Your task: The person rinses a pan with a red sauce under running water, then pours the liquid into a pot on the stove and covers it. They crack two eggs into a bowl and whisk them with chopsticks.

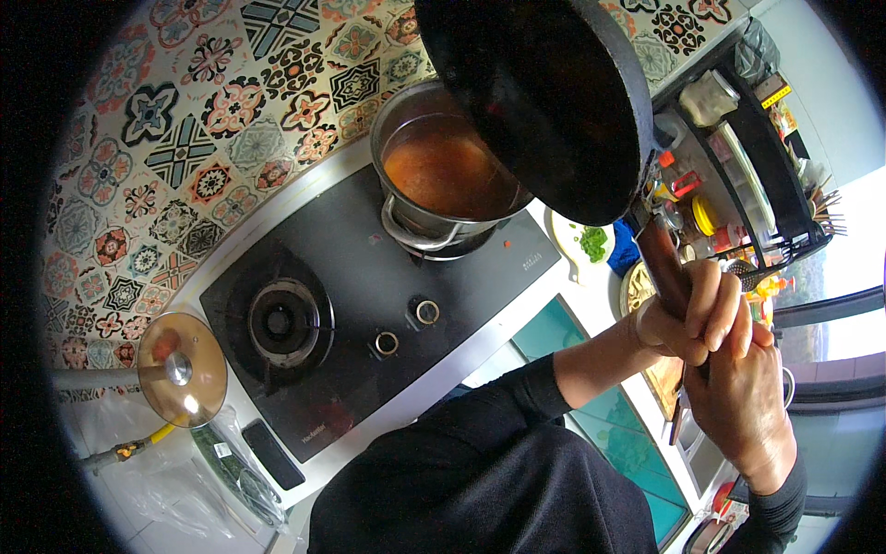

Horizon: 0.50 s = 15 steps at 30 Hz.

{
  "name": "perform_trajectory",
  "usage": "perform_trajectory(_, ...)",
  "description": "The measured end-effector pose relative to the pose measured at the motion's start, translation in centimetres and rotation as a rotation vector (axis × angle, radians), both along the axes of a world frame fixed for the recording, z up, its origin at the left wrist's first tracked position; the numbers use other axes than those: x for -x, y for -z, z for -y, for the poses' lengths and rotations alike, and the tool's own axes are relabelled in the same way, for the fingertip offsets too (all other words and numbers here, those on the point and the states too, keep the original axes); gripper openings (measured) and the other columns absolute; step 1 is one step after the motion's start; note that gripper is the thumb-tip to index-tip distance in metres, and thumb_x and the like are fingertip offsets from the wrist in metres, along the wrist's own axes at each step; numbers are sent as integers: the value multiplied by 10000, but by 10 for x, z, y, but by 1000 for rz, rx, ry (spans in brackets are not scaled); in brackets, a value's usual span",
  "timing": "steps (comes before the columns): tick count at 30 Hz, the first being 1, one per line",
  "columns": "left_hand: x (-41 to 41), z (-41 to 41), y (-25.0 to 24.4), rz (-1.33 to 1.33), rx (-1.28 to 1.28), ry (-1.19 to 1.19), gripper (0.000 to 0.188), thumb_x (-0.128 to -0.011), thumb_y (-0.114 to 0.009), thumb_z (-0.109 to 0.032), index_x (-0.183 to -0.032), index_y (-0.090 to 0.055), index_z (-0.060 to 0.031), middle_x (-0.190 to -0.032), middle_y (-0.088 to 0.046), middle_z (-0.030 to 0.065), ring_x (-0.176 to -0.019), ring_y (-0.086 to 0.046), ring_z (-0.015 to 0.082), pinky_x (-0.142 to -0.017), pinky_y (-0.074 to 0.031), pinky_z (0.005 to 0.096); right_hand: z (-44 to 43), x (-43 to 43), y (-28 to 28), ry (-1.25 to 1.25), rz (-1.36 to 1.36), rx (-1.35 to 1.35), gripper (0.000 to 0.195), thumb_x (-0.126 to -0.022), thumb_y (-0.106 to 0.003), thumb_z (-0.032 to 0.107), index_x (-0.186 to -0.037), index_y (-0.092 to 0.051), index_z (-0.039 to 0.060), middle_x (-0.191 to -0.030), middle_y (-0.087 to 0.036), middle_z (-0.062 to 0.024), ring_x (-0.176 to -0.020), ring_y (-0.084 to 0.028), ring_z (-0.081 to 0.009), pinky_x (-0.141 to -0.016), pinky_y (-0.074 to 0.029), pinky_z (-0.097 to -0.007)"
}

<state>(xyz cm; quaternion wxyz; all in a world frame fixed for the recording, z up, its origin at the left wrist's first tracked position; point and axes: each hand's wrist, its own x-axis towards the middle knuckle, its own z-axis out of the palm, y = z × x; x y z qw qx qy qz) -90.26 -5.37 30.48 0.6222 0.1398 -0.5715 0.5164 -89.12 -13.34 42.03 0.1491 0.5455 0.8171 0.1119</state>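
Both my hands grip the wooden handle (661, 260) of a dark wok (547, 104). My left hand (699, 311) is nearer the wok, and my right hand (740, 395) closes round the handle's end. The wok is tilted, its dark side facing the camera, and it covers part of a steel pot (415, 232) from view. Reddish-orange liquid (443, 170) is in the pot, which stands on the far burner of a black gas hob (360, 277). Whether anything is in the wok cannot be told.
The near burner (279, 320) holds nothing. A glass lid (181, 367) and a black phone (273, 453) lie by the hob's left end. At right are a white plate with chopped greens (593, 244), a blue cloth (624, 249), a cutting board (664, 384) and a black rack (754, 166) near jars.
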Motion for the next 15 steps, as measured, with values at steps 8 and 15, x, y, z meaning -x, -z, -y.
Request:
perform_trajectory(8,-16,8,-7,70,-31,-45,209,-673,-584,30,-666,-440,-122,-774,-533,32,-853,-585,244,-990,-372,445,14,-5,-10,78,-85,32,387,-686,-642,24,-1037,-499,-58,-901,-558,-218,-771,-585,-357,-724,-467,-399)
perform_trajectory(15,-17,29,-15,5,-36,-36,297,-653,-716,57,-684,-475,-112,-798,-550,47,-902,-591,242,-989,-371,432,34,-14,-21,119,-77,45,329,-676,-642,22,-992,-556,-17,-919,-567,-198,-814,-573,-355,-734,-467,-410)
